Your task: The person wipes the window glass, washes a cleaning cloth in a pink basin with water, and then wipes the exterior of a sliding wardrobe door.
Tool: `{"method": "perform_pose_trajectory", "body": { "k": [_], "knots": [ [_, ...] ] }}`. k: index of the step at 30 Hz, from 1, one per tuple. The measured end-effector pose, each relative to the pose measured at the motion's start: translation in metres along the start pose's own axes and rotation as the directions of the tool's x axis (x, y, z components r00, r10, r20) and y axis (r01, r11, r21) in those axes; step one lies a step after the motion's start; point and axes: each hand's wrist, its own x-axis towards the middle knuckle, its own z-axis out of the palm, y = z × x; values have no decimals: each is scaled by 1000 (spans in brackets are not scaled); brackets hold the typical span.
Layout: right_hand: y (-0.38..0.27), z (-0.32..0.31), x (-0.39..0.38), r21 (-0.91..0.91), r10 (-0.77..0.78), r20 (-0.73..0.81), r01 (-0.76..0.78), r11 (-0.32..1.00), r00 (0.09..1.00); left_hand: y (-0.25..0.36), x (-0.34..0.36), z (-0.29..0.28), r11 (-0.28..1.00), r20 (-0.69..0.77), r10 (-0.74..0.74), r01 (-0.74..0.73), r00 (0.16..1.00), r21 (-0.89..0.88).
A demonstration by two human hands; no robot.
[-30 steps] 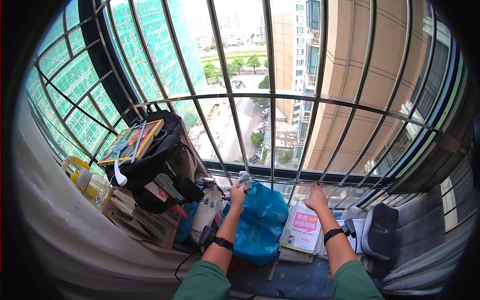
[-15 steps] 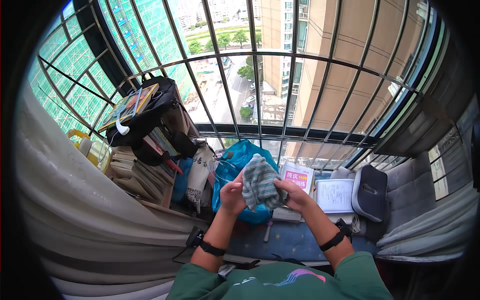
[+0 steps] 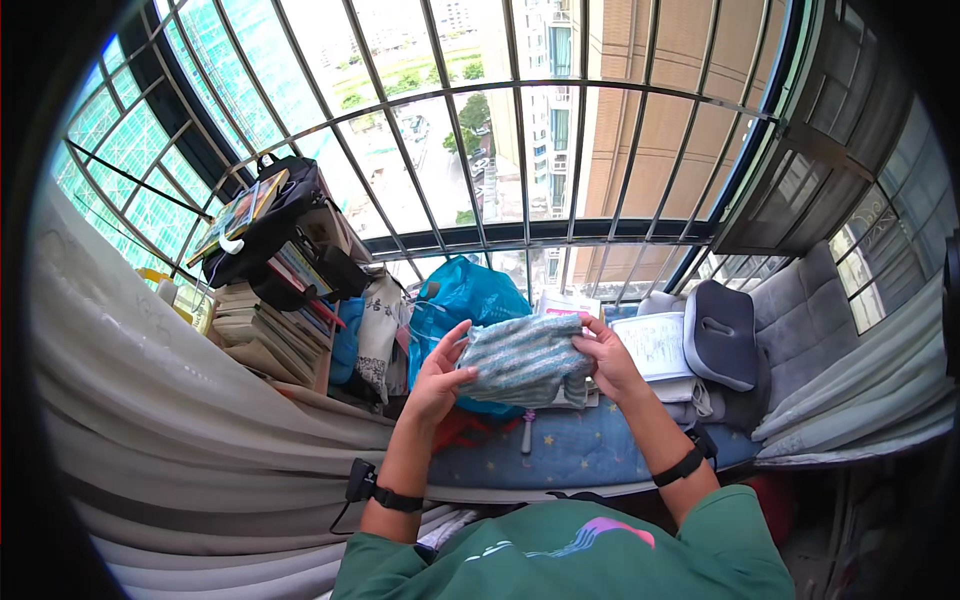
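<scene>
A striped grey-and-teal cloth [image 3: 527,358] is stretched out flat in the air between my two hands. My left hand [image 3: 440,380] pinches its left edge, the thumb lying on the near face. At the upper right corner my right hand [image 3: 608,358] grips it, thumb in front and fingers behind. Behind the cloth sits a blue plastic bag [image 3: 455,300], partly covered by it. Below hangs the view of a small purple-and-white handled item [image 3: 527,432] lying on the blue star-patterned mat [image 3: 580,445].
Left of the bag stand a shelf of books [image 3: 255,325], a black backpack [image 3: 275,225] and a white printed cloth bag [image 3: 378,330]. To the right lie papers [image 3: 650,345] and a dark seat cushion [image 3: 722,335]. Metal window bars [image 3: 520,150] rise behind; curtains [image 3: 190,400] hang at both sides.
The cloth was bunched and hanging; now it is spread wider and flatter. My hands have moved farther apart. The whole view has shifted toward the right.
</scene>
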Motion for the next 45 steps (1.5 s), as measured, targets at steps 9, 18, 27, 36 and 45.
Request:
{"method": "perform_pose_trajectory", "body": {
  "k": [9, 18, 27, 36, 45],
  "knots": [
    [-54, 14, -46, -532, -361, 374, 516, 671, 855, -5, -11, 8, 607, 161, 561, -536, 812, 586],
    [-53, 13, -33, -473, -203, 146, 249, 845, 968, -11, -6, -29, 521, 179, 367, -362, 913, 773],
    [-2, 61, -18, -698, -37, 179, 154, 699, 983, -104, -24, -54, 861, -10, 4, 2, 1000, 508],
    [49, 104, -2, -838, 5, 512, 497, 226, 859, -181, 31, -43, 599, 226, 12, 174, 974, -781],
    [10, -34, -63, -930, -257, -79, 22, 368, 963, 42, 203, -51, 826, -268, 387, -461, 882, -323]
  ]
}}
